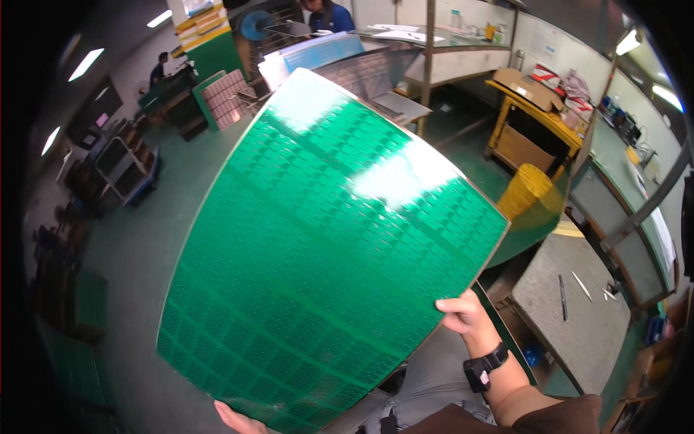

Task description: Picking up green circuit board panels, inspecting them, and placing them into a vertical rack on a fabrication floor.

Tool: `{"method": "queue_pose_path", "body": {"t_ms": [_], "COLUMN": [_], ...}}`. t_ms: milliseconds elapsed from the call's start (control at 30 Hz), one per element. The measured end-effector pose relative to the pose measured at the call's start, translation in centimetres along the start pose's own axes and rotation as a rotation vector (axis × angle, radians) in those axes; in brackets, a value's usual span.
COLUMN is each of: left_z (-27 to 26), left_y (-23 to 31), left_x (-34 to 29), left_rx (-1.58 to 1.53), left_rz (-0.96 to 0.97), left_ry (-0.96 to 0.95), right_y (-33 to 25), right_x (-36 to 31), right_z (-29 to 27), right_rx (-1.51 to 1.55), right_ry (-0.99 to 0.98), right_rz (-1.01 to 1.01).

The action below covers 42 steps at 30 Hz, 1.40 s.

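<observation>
A large green circuit-board panel (pixel 325 239), glossy and covered in rows of small repeated marks, fills the middle of the head view, tilted. Bright light glares off its upper part. My right hand (pixel 463 312) grips its right edge, thumb on the top face and the other fingers mostly out of sight behind it. At the lower left edge, my left hand (pixel 237 419) holds the panel from below; only part of that hand shows. A black band with a small device (pixel 486 369) is on my right wrist.
To the right stands a grey-topped table (pixel 571 304) with a black pen (pixel 563 296) and white tools. Beyond are a yellow bin (pixel 526 189) and a yellow workbench (pixel 538 108). A wheeled cart (pixel 126 170) stands left. Other people (pixel 332 17) work at the back.
</observation>
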<state>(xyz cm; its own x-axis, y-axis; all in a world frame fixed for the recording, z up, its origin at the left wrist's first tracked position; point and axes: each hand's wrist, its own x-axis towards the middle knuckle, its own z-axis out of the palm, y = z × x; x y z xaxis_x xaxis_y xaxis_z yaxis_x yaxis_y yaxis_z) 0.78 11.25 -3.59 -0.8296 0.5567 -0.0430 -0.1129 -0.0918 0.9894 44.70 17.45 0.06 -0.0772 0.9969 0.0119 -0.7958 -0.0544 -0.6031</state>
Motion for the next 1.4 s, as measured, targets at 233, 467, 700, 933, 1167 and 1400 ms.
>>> {"method": "queue_pose_path", "body": {"t_ms": [233, 467, 700, 933, 1167, 1400], "left_z": [-0.3, 1.0, 1.7, -1.5, 0.9, 10.0], "left_y": [-0.7, 1.8, 2.9, -1.5, -3.4, -6.4], "left_x": [0.5, -0.6, -1.1, 1.6, 2.6, 0.0], "left_rx": [0.021, 0.127, 0.263, -0.036, -0.336, -0.825], "left_rz": [0.157, 0.16, 0.205, 0.269, -0.111, -0.692], "left_ry": [0.149, 0.227, 0.244, 0.175, -0.076, -0.432], "right_y": [1.0, 1.5, 1.7, 1.6, -2.1, -2.9], "right_x": [0.1, 0.6, 0.5, 0.1, 2.8, 1.4], "right_z": [-2.2, -2.4, -3.5, -4.6, -4.1, 5.3], "right_rx": [0.107, 0.194, 0.251, 0.224, 0.034, -0.82], "right_ry": [0.03, 0.054, 0.038, 0.049, 0.015, -0.109], "right_rz": [-0.006, 0.008, 0.013, 0.068, -0.135, -0.212]}}
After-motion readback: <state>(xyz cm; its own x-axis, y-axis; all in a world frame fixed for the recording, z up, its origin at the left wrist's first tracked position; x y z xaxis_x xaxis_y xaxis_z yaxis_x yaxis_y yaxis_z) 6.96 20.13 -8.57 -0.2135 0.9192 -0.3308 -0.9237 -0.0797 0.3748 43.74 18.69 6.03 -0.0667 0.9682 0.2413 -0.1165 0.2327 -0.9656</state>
